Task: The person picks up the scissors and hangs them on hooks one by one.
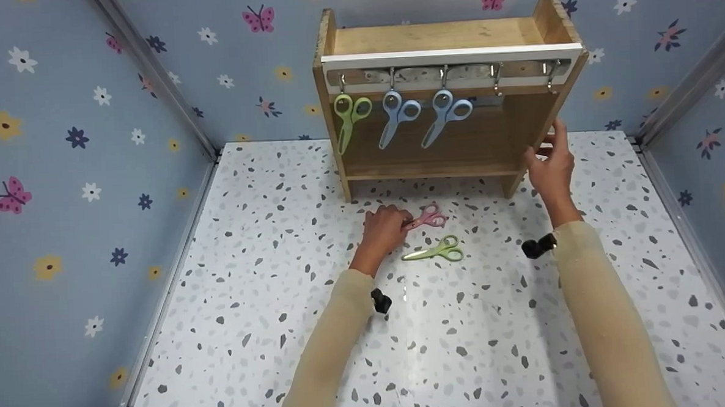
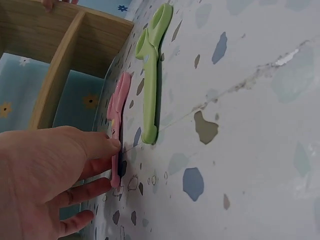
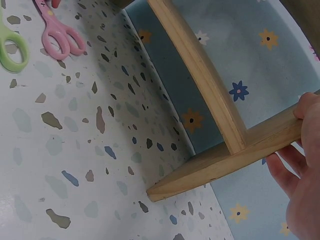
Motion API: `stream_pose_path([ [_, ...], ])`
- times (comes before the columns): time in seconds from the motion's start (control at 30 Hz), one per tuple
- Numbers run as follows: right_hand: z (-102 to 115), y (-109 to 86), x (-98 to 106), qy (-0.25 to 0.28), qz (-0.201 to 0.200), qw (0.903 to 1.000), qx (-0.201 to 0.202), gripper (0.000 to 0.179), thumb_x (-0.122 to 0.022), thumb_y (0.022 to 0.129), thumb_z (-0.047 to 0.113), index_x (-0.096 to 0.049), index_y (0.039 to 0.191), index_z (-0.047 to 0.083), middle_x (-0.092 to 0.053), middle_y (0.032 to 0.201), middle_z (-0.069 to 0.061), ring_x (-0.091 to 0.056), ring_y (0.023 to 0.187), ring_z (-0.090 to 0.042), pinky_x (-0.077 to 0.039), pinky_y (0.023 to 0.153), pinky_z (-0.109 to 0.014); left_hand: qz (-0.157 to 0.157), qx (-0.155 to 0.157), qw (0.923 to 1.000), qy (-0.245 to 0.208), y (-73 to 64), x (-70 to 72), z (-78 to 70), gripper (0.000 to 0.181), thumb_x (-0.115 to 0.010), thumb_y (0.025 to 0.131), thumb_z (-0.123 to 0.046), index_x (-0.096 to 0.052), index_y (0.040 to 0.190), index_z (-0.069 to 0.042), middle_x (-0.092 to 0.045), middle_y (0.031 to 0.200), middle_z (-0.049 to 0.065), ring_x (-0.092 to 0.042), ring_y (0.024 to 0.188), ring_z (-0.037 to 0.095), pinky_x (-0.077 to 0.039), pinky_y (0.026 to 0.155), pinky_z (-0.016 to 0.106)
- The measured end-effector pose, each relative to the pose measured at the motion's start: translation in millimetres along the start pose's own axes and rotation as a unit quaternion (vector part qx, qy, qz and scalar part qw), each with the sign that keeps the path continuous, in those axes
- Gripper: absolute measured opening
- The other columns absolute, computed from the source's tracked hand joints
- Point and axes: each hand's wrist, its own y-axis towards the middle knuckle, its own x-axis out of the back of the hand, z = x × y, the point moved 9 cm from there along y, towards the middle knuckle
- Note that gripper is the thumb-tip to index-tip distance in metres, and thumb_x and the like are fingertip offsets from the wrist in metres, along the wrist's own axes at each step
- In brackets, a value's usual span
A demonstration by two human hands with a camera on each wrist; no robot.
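Observation:
Pink scissors [image 1: 431, 217] lie on the speckled tabletop, and my left hand [image 1: 386, 229] pinches them by the blade end between thumb and fingers. In the left wrist view the thumb [image 2: 111, 146] lies against the pink blade cover. Green scissors [image 1: 444, 249] lie just nearer to me, untouched. My right hand [image 1: 552, 169] grips the right side panel of a wooden rack [image 1: 431, 173], thumb at the front edge and fingers on the outer face. From the rack's hooks hang green scissors [image 1: 348, 120] at the left and two blue pairs, one beside the middle blue scissors [image 1: 393, 118].
A white rail [image 1: 454, 54] with several metal hooks runs across the rack's front. Its two right hooks [image 1: 551, 76] carry nothing. Blue flowered walls [image 1: 61, 180] enclose the speckled table [image 1: 252, 330] at the back and sides.

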Motion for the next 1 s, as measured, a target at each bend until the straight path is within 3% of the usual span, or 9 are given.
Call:
stream_pose_path([
  [0.3, -2, 1.1, -1, 0.007, 0.006, 0.9999, -0.007, 0.072, -0.058, 0.112, 0.012, -0.034, 0.175, 0.037, -0.066, 0.155, -0.019, -0.071, 0.129, -0.036, -0.06, 0.113, -0.054, -0.004, 0.009, 0.9998, 0.02, 0.4, -4.0, 0.6, 0.024, -0.07, 0.112, -0.018, -0.086, 0.129, -0.018, -0.08, 0.125, 0.011, -0.072, 0.123, 0.034, -0.053, 0.111, 0.061],
  [0.73, -2, 0.6, 0, 0.012, 0.009, 0.9999, -0.007, 0.07, -0.058, 0.113, 0.014, -0.034, 0.175, 0.036, -0.065, 0.154, -0.018, -0.071, 0.127, -0.033, -0.061, 0.112, -0.049, -0.004, 0.009, 0.9999, 0.006, 2.5, -7.0, 4.3, 0.023, -0.07, 0.111, -0.016, -0.086, 0.127, -0.015, -0.082, 0.123, 0.01, -0.072, 0.121, 0.032, -0.052, 0.112, 0.059],
  [0.9, -1, -1.0, 0, 0.007, 0.004, 0.9999, 0.008, 0.071, -0.058, 0.112, 0.014, -0.034, 0.175, 0.034, -0.068, 0.15, -0.019, -0.073, 0.125, -0.034, -0.059, 0.099, -0.035, -0.025, -0.016, 0.9987, -0.04, 15.9, -27.1, 23.8, 0.018, -0.071, 0.108, -0.015, -0.089, 0.113, -0.016, -0.081, 0.11, 0.013, -0.072, 0.114, 0.038, -0.051, 0.108, 0.065],
  [1.0, -1, -1.0, 0, 0.005, 0.003, 0.9999, 0.01, 0.07, -0.057, 0.112, 0.014, -0.035, 0.175, 0.034, -0.068, 0.15, -0.02, -0.073, 0.126, -0.036, -0.059, 0.099, -0.036, -0.033, -0.021, 0.9975, -0.058, 19.4, -33.6, 30.8, 0.018, -0.073, 0.105, -0.015, -0.088, 0.114, -0.016, -0.08, 0.11, 0.012, -0.072, 0.114, 0.038, -0.051, 0.108, 0.066],
])
